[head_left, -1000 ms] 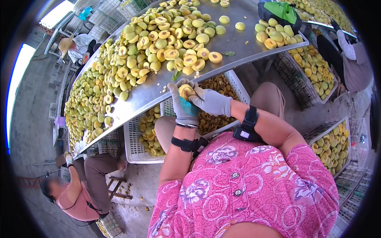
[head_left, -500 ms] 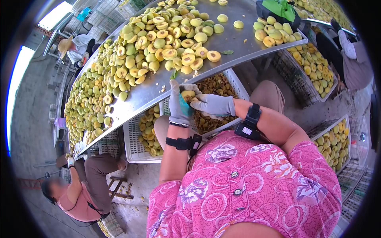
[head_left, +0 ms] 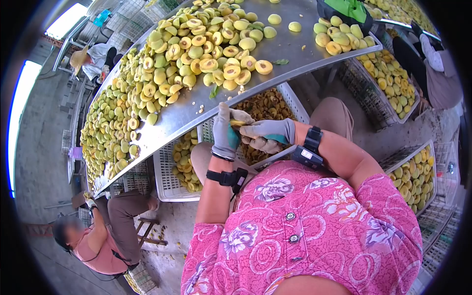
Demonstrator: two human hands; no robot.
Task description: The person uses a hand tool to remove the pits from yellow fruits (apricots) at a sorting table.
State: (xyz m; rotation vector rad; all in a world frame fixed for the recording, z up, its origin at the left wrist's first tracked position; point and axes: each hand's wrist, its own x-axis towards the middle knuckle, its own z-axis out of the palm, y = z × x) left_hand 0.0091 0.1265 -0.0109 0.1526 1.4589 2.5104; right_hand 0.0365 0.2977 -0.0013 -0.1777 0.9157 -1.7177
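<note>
Both hands wear grey and green gloves and meet just off the metal table's near edge, above a crate of brown pits and scraps [head_left: 268, 105]. My left hand [head_left: 227, 129] is closed round a yellow fruit piece [head_left: 238, 123], which is partly hidden by the fingers. My right hand [head_left: 268, 133] has its fingers bent against the same piece from the right; whatever else lies between its fingers is too small to make out. Halved yellow-green fruit [head_left: 196, 51] is heaped on the table just beyond the hands.
The metal table [head_left: 290, 61] curves across the view. A white crate of fruit [head_left: 162, 172] stands left of my legs. More fruit crates [head_left: 381, 93] [head_left: 413, 177] are at the right. Co-workers sit at lower left [head_left: 105, 246], upper left [head_left: 96, 61] and upper right [head_left: 437, 73].
My right hand has rolled, showing more of its green palm and curled fingers. The fruit piece now shows as a thinner sliver between the gloves. The lower-left co-worker's hands have shifted slightly.
</note>
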